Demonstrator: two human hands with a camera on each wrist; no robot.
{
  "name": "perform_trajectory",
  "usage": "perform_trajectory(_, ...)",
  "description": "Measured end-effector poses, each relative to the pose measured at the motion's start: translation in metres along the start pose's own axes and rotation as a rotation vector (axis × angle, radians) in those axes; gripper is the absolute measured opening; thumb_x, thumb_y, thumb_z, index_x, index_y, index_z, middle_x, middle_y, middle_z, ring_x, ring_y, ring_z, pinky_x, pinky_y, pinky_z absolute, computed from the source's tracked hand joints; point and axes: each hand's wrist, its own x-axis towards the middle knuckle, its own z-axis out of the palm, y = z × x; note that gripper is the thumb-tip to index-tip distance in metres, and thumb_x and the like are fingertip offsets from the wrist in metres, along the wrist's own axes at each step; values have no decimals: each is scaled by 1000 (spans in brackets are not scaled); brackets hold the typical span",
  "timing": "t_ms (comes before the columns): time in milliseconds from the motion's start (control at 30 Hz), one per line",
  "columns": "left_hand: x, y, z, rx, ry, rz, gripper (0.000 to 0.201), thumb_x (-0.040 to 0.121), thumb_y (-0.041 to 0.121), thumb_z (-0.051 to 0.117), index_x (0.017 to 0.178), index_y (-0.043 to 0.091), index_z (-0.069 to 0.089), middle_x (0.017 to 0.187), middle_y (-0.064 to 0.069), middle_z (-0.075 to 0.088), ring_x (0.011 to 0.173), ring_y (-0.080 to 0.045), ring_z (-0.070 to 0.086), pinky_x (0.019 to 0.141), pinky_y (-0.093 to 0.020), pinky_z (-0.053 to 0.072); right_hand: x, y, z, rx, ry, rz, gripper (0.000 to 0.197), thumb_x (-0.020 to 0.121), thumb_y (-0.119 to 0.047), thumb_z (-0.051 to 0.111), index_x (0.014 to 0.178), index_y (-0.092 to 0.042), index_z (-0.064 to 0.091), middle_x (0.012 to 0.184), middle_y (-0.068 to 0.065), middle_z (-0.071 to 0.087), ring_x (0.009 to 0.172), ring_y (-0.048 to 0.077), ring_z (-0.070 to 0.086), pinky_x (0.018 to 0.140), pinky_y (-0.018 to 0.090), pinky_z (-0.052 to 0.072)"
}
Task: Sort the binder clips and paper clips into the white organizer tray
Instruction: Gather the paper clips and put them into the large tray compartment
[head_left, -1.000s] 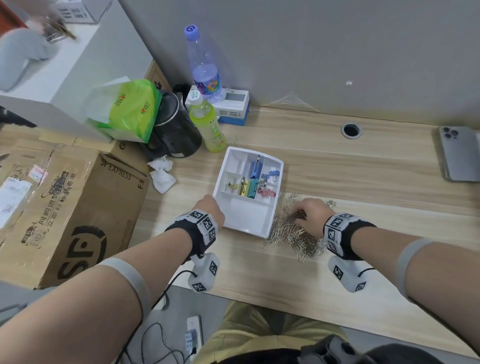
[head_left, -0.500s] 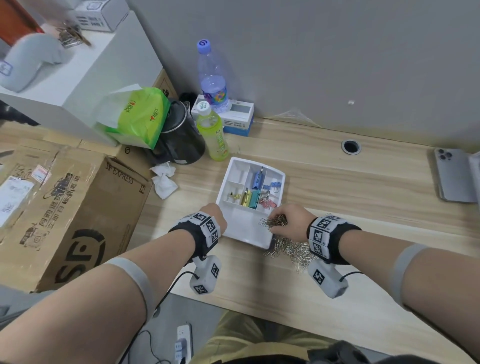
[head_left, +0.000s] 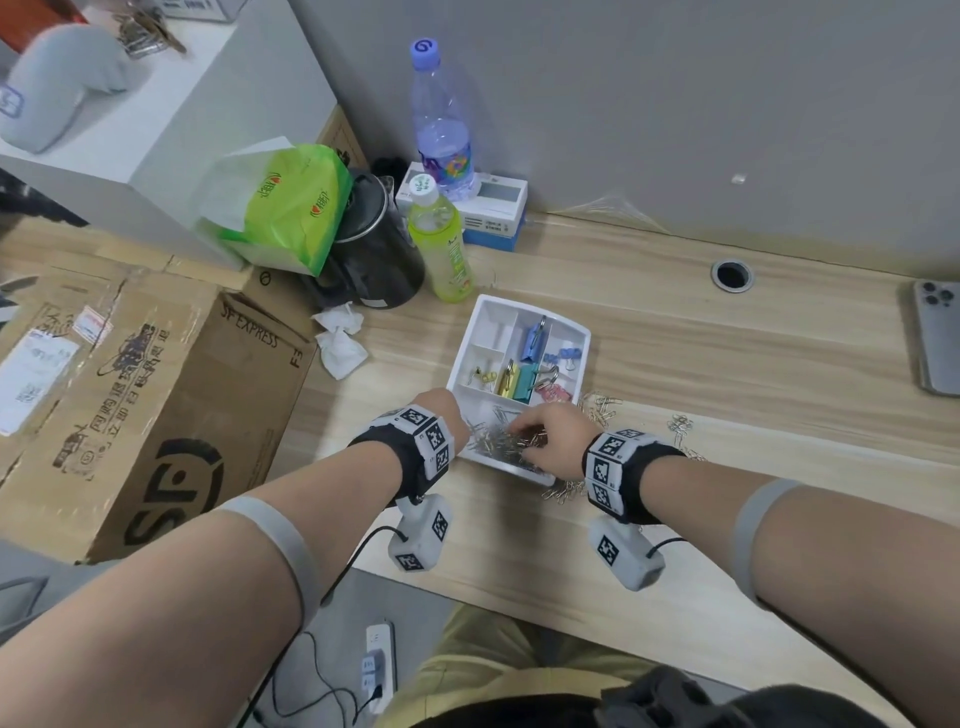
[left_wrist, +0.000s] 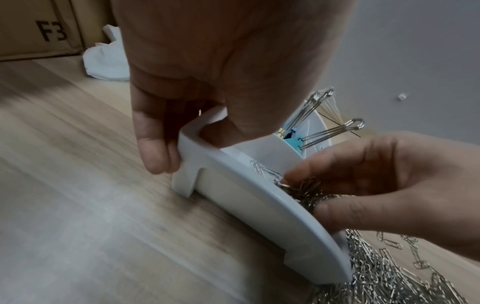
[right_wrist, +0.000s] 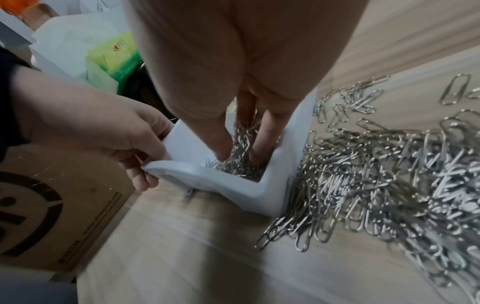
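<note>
The white organizer tray (head_left: 525, 306) lies on the wooden table, with coloured binder clips (head_left: 524, 375) in its far compartments. My left hand (head_left: 441, 411) grips the tray's near left corner (left_wrist: 192, 164), thumb inside the rim and fingers (left_wrist: 155, 148) outside. My right hand (head_left: 551, 437) reaches down into the near compartment, pinching a bunch of silver paper clips (right_wrist: 242, 148) between thumb and fingers (left_wrist: 345, 181). A large pile of paper clips (right_wrist: 376, 174) lies on the table against the tray's right side (right_wrist: 293, 148).
Left of the tray are crumpled tissues (head_left: 340, 340) and a cardboard box (head_left: 145, 389). Behind it stand a green bottle (head_left: 441, 244), a black kettle (head_left: 376, 254) and a water bottle (head_left: 441, 124). A phone (head_left: 940, 340) lies far right.
My right hand took a bunch of paper clips from the pile and carried it left, into the tray's near compartment. The left hand stayed on the tray corner.
</note>
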Motion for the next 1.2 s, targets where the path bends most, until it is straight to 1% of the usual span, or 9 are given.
perform_trajectory(133, 4, -1, -3, 12, 1, -38, 35, 87, 20, 59, 60, 15, 39, 62, 0, 42, 61, -18, 48, 70, -26, 42, -6, 6, -8, 54, -19, -36, 41, 84, -2, 59, 114, -28, 71, 124, -6, 66, 109, 12, 63, 97, 21, 47)
perform_trajectory(267, 8, -2, -6, 20, -3, -67, 36, 86, 21, 62, 59, 15, 39, 62, -1, 42, 67, -21, 50, 70, -26, 42, -13, 15, -19, 121, 31, -50, 41, 85, -4, 55, 108, -34, 71, 114, -8, 67, 75, -1, 63, 73, 14, 54)
perform_trajectory(433, 12, -1, -6, 44, 23, -65, 40, 83, 23, 66, 58, 16, 35, 60, 0, 39, 75, -24, 49, 69, -28, 43, -20, 47, -45, 41, 155, 52, 38, 78, -30, 67, 114, -35, 60, 103, -9, 62, 91, 9, 63, 82, 38, 58)
perform_trajectory(533, 13, 2, -9, 72, 11, -65, 40, 82, 25, 68, 59, 15, 37, 60, -1, 40, 76, -25, 50, 69, -28, 42, -34, 82, -64, -163, 198, 237, 90, 58, -62, 70, 136, -27, 42, 126, 3, 45, 114, 22, 49, 98, 42, 48)
perform_trajectory(633, 15, 3, -10, 90, 9, -75, 39, 83, 27, 67, 59, 15, 39, 61, -1, 42, 76, -24, 51, 69, -26, 42, -53, 116, -74, -290, 141, 394, 125, 36, -65, 83, 142, -30, 27, 128, 7, 34, 117, 26, 37, 99, 43, 45)
perform_trajectory(767, 18, 5, -9, 91, 16, -76, 38, 84, 24, 66, 59, 15, 39, 61, 0, 42, 76, -24, 51, 69, -27, 42, -69, 140, -70, -434, 21, 425, 149, 13, -62, 87, 141, -40, 14, 131, 7, 28, 122, 31, 35, 99, 50, 47)
perform_trajectory(867, 18, 5, -8, 95, 23, -71, 37, 83, 24, 66, 59, 15, 39, 61, 0, 42, 74, -24, 51, 69, -26, 43, -74, 145, -57, -407, 39, 349, 140, 27, -48, 90, 143, -38, 12, 132, 6, 23, 123, 29, 33, 101, 45, 46)
perform_trajectory(1000, 18, 6, -7, 101, 23, -77, 37, 83, 24, 66, 59, 15, 39, 61, -1, 42, 74, -25, 51, 69, -27, 44, -70, 140, -39, -262, 88, 226, 113, 48, -36, 92, 142, -36, 29, 131, 1, 26, 118, 23, 35, 106, 37, 40)
perform_trajectory(1200, 18, 4, -7, 92, 10, -66, 30, 83, 22, 62, 61, 14, 44, 62, -1, 46, 67, -23, 50, 62, -28, 44, -53, 125, -22, -96, 145, 103, 81, 61, -28, 85, 132, -35, 46, 120, -5, 31, 114, 17, 36, 106, 38, 40)
